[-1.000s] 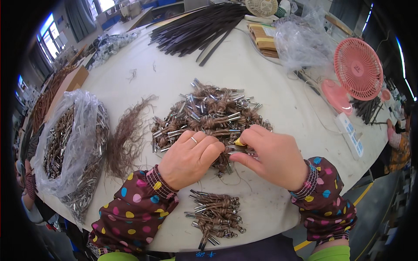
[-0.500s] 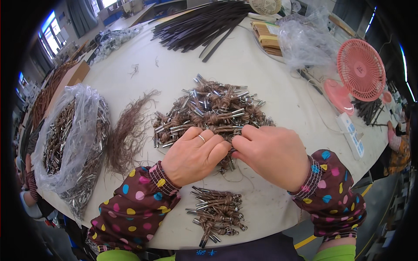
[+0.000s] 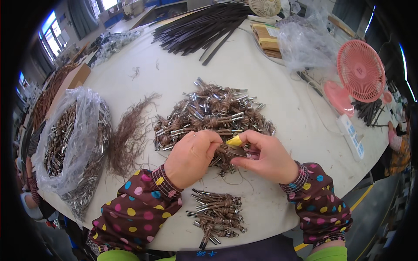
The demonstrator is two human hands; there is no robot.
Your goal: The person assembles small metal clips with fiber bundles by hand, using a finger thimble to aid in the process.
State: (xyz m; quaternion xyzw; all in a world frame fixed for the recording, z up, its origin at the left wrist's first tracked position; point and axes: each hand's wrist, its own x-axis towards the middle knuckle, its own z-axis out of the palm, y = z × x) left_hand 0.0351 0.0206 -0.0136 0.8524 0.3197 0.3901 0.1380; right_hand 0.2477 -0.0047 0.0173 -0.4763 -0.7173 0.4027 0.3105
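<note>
My left hand (image 3: 191,157) is closed in a pinch at the near side of a large pile of knotted brown cords with metal tips (image 3: 213,104). A thin brown strand shows at its fingertips; the rest of that cord is hidden. My right hand (image 3: 267,158) is closed around small thread snips (image 3: 236,151), their metal blades pointing left toward my left fingertips. Yellow tape (image 3: 234,141) covers the tip of a right finger. Nearer to me lies a smaller heap of similar knotted cords (image 3: 220,213).
At left stand a clear plastic bag (image 3: 82,148) of metal-tipped cords and a tuft of loose brown threads (image 3: 128,135). Dark strips (image 3: 200,28) lie at the back. A pink fan (image 3: 360,71) and a white power strip (image 3: 349,135) are at right.
My hands have drawn slightly apart and turned. The snips' blades and the yellow tape on my right finger now show. The cord piles look the same.
</note>
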